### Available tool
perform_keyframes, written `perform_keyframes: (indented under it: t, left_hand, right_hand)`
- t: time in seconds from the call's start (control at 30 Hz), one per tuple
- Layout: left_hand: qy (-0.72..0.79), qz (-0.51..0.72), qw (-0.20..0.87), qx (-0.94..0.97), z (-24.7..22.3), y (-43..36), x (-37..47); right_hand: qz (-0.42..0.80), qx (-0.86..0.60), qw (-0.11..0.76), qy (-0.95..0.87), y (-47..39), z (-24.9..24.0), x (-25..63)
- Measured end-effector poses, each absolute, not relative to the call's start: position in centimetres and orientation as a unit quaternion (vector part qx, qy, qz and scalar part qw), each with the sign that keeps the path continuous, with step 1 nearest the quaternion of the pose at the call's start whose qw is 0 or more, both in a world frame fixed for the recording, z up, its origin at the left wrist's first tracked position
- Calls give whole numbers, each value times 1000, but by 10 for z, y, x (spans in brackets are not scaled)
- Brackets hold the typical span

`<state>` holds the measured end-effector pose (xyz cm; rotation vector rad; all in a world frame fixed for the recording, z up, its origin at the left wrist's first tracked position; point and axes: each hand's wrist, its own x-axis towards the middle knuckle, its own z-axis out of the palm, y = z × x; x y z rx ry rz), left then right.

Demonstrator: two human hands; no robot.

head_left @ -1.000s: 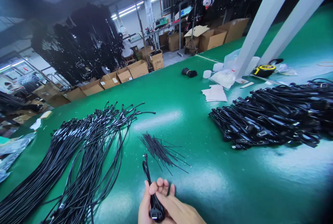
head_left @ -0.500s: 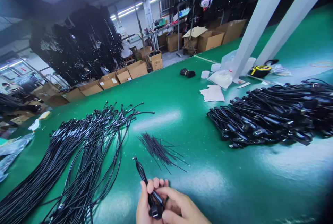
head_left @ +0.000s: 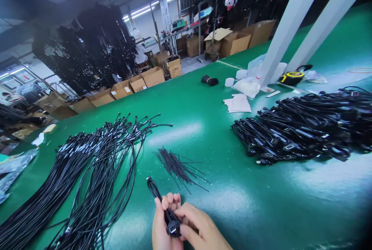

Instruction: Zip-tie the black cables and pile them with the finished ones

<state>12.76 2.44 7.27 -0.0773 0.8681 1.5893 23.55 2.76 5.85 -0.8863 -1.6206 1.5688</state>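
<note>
My left hand (head_left: 161,226) is closed around a folded black cable (head_left: 159,202) low over the green counter (head_left: 261,203); my right hand (head_left: 200,230) pinches its plug end. Its long axis runs up-left, the loop pointing away from me, with thin black ties (head_left: 178,166) just beyond.

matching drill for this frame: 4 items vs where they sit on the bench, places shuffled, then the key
Items:
1. folded cable
2. loose cable spread
3. bundled cable pile
4. tie wires

Places:
A. right side of the green table
B. held in both hands, left hand and right hand
C. table centre, just beyond the hands
D. left side of the table

Pairs: 1-B, 2-D, 3-A, 4-C
</note>
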Motion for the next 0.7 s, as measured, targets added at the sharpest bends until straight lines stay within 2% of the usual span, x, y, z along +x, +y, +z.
perform_keyframes:
  t: [0.13, 0.3, 0.53, 0.7]
  left_hand:
    - [332, 700, 632, 3, 71, 24, 127]
    - [322, 692, 645, 11, 67, 23, 124]
    - [317, 701, 638, 18, 73, 22, 131]
    - [334, 698, 629, 75, 75, 21, 127]
  right_hand:
    - [468, -322, 341, -749, 24, 67, 242]
    - [386, -310, 346, -797, 23, 61, 240]
    - [304, -321, 411, -797, 21, 44, 232]
    - [311, -298, 391, -814, 22, 50, 242]
